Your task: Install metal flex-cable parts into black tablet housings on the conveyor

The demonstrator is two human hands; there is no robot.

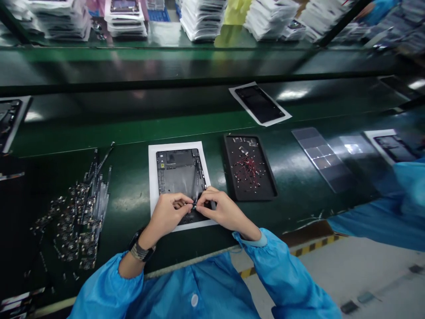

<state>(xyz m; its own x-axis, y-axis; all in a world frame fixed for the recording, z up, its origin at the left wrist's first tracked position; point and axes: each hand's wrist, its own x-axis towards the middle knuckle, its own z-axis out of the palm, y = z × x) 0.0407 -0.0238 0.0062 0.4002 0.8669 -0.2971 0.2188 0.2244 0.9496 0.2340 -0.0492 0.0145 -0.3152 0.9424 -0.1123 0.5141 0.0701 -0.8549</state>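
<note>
A dark tablet housing point(179, 175) lies with its inside up on a white sheet point(153, 177) in front of me. A thin flex cable point(197, 175) runs along the right part of the housing toward my fingertips. My left hand point(168, 212) pinches a small dark part at the cable's lower end, thumb against index finger. From the other side, my right hand point(221, 208) pinches at the same spot, its fingertips almost touching the left ones. The part itself is mostly hidden by the fingers. Both hands are over the lower part of the housing.
Left of the housing lies a pile of small circuit boards with flex cables point(83, 212). A black tray point(229, 177) on the right holds small parts with red wires. Beyond are another housing point(259, 104), clear plastic sheets point(320, 155) and stacked parts point(202, 20). A co-worker's blue sleeve point(378, 217) shows at right.
</note>
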